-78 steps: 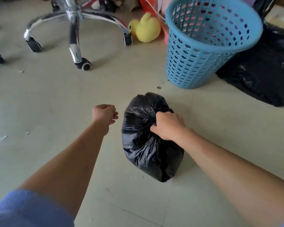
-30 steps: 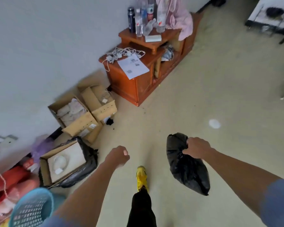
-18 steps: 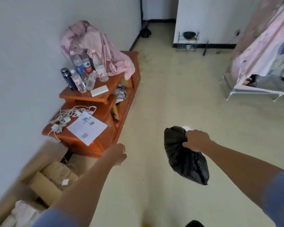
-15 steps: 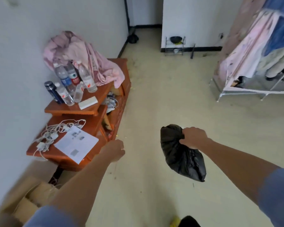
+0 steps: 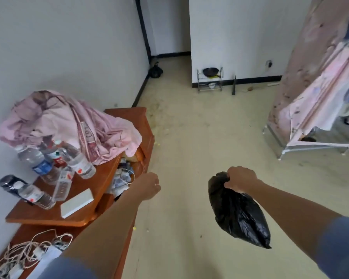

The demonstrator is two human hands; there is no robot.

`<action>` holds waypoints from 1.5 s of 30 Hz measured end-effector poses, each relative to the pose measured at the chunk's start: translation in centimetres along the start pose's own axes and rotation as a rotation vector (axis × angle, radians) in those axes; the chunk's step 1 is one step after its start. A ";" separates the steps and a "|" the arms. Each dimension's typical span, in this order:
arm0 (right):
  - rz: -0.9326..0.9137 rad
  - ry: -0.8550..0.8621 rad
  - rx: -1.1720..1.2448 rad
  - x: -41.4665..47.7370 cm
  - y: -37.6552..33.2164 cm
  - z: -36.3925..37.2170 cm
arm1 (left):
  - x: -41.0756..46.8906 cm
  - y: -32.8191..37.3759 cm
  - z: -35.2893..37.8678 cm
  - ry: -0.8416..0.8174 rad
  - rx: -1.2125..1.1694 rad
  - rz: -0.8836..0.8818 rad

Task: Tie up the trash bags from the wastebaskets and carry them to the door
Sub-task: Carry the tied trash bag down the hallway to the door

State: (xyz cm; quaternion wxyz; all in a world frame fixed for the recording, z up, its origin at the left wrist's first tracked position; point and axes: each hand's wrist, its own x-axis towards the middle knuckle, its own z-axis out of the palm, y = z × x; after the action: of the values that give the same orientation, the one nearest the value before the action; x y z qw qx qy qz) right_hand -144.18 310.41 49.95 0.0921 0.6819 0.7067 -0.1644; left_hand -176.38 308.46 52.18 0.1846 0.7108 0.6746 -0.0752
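right hand (image 5: 241,179) grips black trash bag (image 5: 238,214) | left hand (image 5: 149,186) fisted, empty

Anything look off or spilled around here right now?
A small bottle leans askew on the wooden cabinet; a pink cloth is heaped there. Yellowish crumbs dot the floor alongside. The black bag in the right hand looks intact.

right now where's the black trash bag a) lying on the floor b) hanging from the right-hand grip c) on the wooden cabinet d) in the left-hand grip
B: the right-hand grip holds the black trash bag by its gathered neck, and it hangs clear of the floor.
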 end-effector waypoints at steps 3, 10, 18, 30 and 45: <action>-0.008 0.023 -0.028 7.4 0.4 -3.7 | 7.6 -0.2 -2.7 -0.011 0.024 0.007; 0.035 0.063 -0.026 27.3 2.1 -11.2 | 27.6 -0.5 -9.6 -0.035 0.034 0.013; 0.160 0.069 0.019 49.4 3.5 -21.2 | 52.5 -0.7 -21.3 -0.062 -0.006 0.020; 0.152 0.057 0.035 83.5 9.5 -32.9 | 87.3 4.1 -32.7 -0.088 -0.049 0.015; -0.121 -0.023 -0.094 127.9 3.6 -48.4 | 122.5 -4.0 -45.5 -0.146 -0.211 -0.297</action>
State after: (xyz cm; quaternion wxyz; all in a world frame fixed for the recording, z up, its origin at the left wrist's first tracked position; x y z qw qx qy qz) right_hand -142.83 447.16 49.22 0.1220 0.6310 0.7524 -0.1442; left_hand -177.16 439.21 49.78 0.2933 0.5728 0.7610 -0.0819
